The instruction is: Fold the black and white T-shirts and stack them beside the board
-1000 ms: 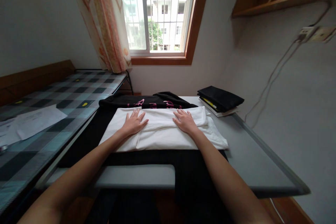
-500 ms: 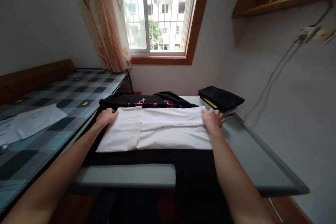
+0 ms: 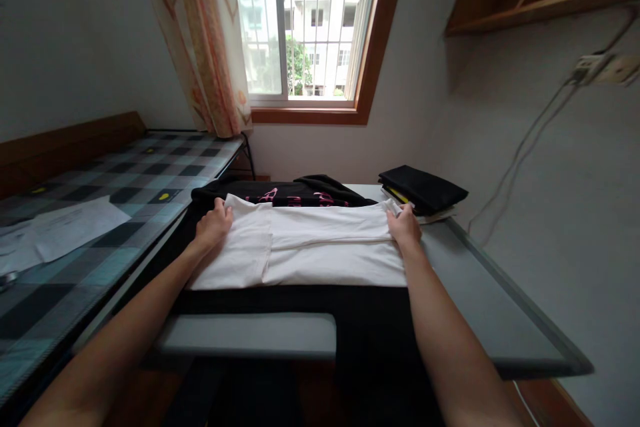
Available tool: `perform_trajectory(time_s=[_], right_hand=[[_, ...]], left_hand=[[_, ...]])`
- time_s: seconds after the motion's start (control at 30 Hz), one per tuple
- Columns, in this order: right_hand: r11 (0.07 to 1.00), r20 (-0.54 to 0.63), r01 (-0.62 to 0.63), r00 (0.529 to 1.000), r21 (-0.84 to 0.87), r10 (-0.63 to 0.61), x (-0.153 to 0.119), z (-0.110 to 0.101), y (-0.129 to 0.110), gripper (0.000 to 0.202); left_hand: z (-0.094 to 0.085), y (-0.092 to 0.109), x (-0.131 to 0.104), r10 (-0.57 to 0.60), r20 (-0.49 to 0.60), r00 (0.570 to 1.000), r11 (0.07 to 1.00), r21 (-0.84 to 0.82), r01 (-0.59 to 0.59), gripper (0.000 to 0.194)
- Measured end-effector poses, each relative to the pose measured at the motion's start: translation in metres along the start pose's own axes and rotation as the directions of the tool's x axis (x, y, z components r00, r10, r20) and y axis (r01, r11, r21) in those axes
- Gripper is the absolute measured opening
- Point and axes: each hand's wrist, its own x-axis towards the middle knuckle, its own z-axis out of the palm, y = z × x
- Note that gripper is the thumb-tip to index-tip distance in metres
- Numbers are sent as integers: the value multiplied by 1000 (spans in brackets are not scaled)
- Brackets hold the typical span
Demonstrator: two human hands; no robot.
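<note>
Folded cloth [image 3: 330,260] plain white, on black garment [image 3: 225,300] with pink lettering. Bench [image 3: 500,307] pale grey; mattress [image 3: 115,193] at left checked black, grey, pale teal, with yellow marks.

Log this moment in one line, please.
left hand: gripping white cloth, left end | right hand: gripping right end | black garment: underneath

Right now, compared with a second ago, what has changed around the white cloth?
From lying flat on the white cloth, the left hand moved left and the right hand moved right; both now grip its far corners. The black garment beneath and the papers stayed put.
</note>
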Motion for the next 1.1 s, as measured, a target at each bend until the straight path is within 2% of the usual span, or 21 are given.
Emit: perform_trajectory(time_s=[0.1,0.2,0.33,0.53,0.67,0.8,0.9,0.97,1.03,1.1], right_hand=[[1000,-27,13,1000,-9,-13,-2,-2,-4,39],[998,-80,65,995,-22,-67,-4,-5,-7,35],[990,-162,140,977,2,-138,-5,-8,-10,34],[982,-277,177,949,63,-153,-7,-15,-14,35],[972,-358,214,919,97,-166,-3,-22,-25,34],[967,-358,231,916,106,-180,20,-18,-47,36],[971,-263,229,943,66,-204,35,-3,-60,40],[974,-185,227,957,-7,-225,36,10,-63,46],[964,-157,251,952,-89,-262,29,23,-64,51],[937,-166,315,926,-151,-338,15,34,-64,49]], left_hand=[[-1,5,-13,-1,-86,996,1000,23,3,44],[-2,5,-14,4,-143,990,1000,2,-4,42],[-6,3,-10,23,-212,977,998,-57,-36,39],[-14,0,-1,58,-331,942,988,-115,-101,40],[-24,2,14,51,-390,919,987,-121,-106,43],[-28,6,41,27,-330,944,991,-112,-68,46],[-20,7,59,15,-145,989,998,-64,-25,45],[-11,8,62,37,-32,999,999,9,-37,47],[-2,14,57,91,-23,996,993,74,-89,54],[5,24,45,177,-64,982,980,101,-170,55]])
